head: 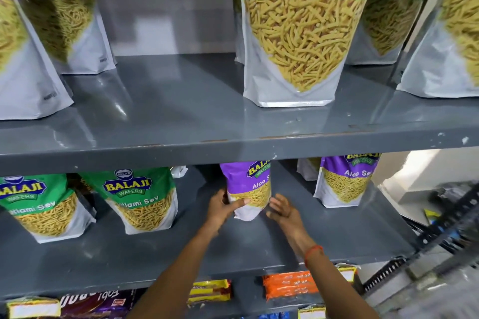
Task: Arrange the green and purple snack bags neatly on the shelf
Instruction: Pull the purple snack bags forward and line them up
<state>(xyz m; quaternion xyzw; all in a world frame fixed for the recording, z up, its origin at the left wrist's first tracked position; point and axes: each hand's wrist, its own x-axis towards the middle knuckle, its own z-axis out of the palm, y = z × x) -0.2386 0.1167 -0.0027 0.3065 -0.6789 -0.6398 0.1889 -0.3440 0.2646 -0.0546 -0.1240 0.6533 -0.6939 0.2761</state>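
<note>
Both hands are in on the middle grey metal shelf [259,246]. The left hand [223,208] grips the upright purple Aloo Sev pouch [248,189], thumb across its front, fingers wrapped round its left edge. The right hand [281,208] is spread open just right of the pouch, its fingertips [274,202] near the pouch's right edge; contact cannot be judged. An orange thread band [313,252] circles the right wrist. Left of the left fingers stand two green Ratlami Sev pouches [140,199]; right of the right fingers, another purple pouch [347,179].
</note>
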